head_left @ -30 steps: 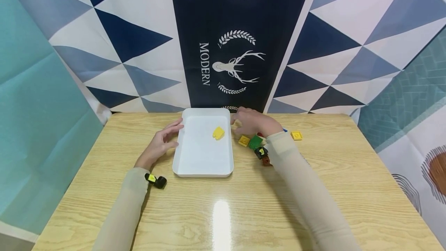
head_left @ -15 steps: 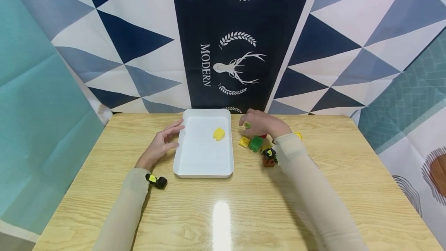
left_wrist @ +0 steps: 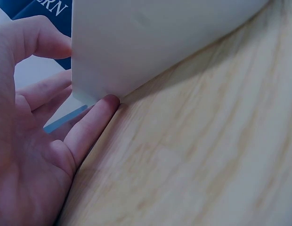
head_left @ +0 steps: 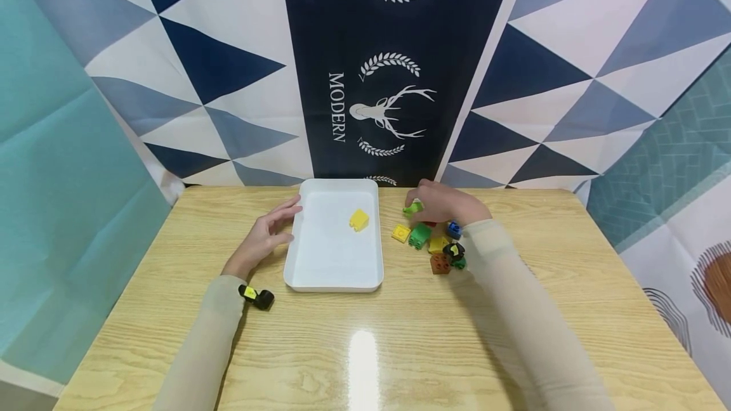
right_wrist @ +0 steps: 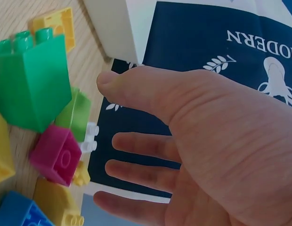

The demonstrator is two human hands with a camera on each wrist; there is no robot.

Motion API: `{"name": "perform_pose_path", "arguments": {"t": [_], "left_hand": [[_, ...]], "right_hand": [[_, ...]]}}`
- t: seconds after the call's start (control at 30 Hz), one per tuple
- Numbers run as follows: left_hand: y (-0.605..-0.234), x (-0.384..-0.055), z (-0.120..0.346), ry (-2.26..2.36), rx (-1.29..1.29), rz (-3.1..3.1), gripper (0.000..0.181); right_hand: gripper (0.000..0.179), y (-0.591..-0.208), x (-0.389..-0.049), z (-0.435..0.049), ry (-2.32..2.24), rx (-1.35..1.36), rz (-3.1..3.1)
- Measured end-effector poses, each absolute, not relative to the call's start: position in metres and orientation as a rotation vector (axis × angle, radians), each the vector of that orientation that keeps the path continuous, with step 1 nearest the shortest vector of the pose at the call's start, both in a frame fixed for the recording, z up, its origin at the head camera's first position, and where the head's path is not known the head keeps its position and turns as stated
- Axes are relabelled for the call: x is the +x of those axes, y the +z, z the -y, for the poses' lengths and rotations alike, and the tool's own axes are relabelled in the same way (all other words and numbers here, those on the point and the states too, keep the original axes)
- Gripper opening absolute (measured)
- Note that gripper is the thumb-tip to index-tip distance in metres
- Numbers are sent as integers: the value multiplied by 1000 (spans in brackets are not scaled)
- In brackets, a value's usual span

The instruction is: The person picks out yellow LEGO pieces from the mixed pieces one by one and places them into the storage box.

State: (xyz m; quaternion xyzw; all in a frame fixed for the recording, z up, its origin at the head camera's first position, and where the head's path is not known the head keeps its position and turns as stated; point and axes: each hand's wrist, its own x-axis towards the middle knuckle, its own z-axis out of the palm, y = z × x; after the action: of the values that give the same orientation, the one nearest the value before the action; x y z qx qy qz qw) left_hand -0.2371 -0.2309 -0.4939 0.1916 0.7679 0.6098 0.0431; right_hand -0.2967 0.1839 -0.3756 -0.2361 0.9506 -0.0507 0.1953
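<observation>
My left hand [head_left: 259,240] rests at the left side of a shallow white tray [head_left: 325,265], its fingertips touching the outer wall and rim. Inside the tray lies one yellow building block [head_left: 359,220]. Beyond the tray's right side, my right hand [head_left: 442,202] hovers by a light green block [head_left: 412,208] and partly covers it. The right wrist view shows this hand's thumb and fingers spread with nothing between them. Beside it there are a tall green block [right_wrist: 33,84] and a magenta block [right_wrist: 56,155].
Several more blocks lie close together right of the tray, among them a yellow one [head_left: 401,233], a blue one [head_left: 454,229] and a brown one [head_left: 440,264]. A patterned cloth [head_left: 377,30] hangs behind the wooden table's [head_left: 285,354] back edge.
My right hand has moved right, away from the tray's right edge, and the light green block now shows at its fingers. The left hand and the yellow block in the tray stay put.
</observation>
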Motion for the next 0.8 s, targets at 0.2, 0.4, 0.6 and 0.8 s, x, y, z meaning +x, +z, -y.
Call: {"name": "perform_pose_path", "arguments": {"t": [0.2,0.4,0.6,0.8], "left_hand": [[-492,-237,230,1865,587,-2349,65],[-493,-237,230,1875,600,-2344,65],[-493,-237,230,1867,601,-2358,65],[-494,-238,231,1851,590,-2371,65]], "right_hand": [[39,-378,-298,-193,-111,-689,-2677],[35,-380,-299,-203,-117,-701,-2679],[33,-377,-299,-212,-112,-706,-2689],[33,-375,-299,-218,-98,-628,-2683]]}}
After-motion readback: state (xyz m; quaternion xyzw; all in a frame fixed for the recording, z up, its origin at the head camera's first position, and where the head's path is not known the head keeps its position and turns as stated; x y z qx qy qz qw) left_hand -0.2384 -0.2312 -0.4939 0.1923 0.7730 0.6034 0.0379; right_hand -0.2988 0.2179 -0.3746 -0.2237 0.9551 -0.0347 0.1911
